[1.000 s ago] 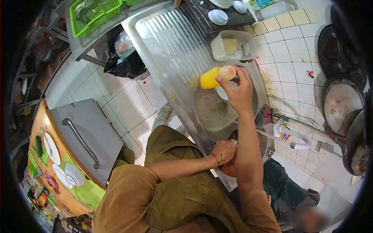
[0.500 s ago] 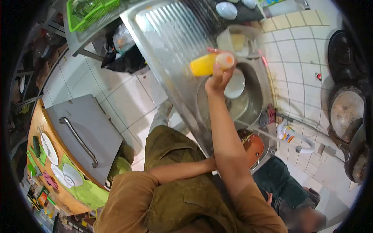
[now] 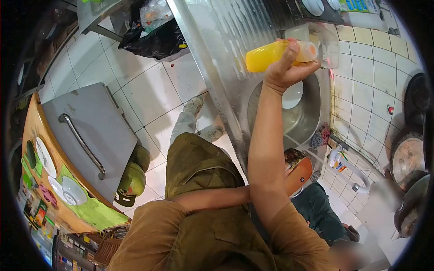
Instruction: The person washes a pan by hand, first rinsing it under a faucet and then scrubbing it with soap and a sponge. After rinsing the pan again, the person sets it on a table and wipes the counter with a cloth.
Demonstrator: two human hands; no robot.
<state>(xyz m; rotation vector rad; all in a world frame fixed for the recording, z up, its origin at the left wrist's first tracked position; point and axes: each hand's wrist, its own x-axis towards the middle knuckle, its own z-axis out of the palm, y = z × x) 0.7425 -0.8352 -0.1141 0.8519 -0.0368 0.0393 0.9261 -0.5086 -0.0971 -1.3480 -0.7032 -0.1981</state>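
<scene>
My right hand (image 3: 291, 67) is wrapped round a yellow dish soap bottle (image 3: 264, 57) with a whitish top and orange tip. It lies nearly sideways above the steel sink (image 3: 309, 119), where a white bowl (image 3: 293, 95) sits. My left forearm crosses beneath my right one. My left hand is mostly hidden there, with a little of it showing at the edge of an orange pan (image 3: 298, 178). The pan is tilted, its dark, dirty inside partly visible, and appears held by that hand.
A ribbed drainboard (image 3: 226, 27) adjoins the sink, with a clear plastic tub (image 3: 327, 45) behind. A white pipe (image 3: 361, 180) and hanging pans (image 3: 409, 158) line the tiled wall. Another person (image 3: 316, 212) is at lower right. A wooden table (image 3: 45, 135) with dishes stands left.
The view has shifted, so the sink and drainboard sit further right and higher. My right hand still holds the bottle, now nearer the plastic tub. The pan stays beside my right forearm.
</scene>
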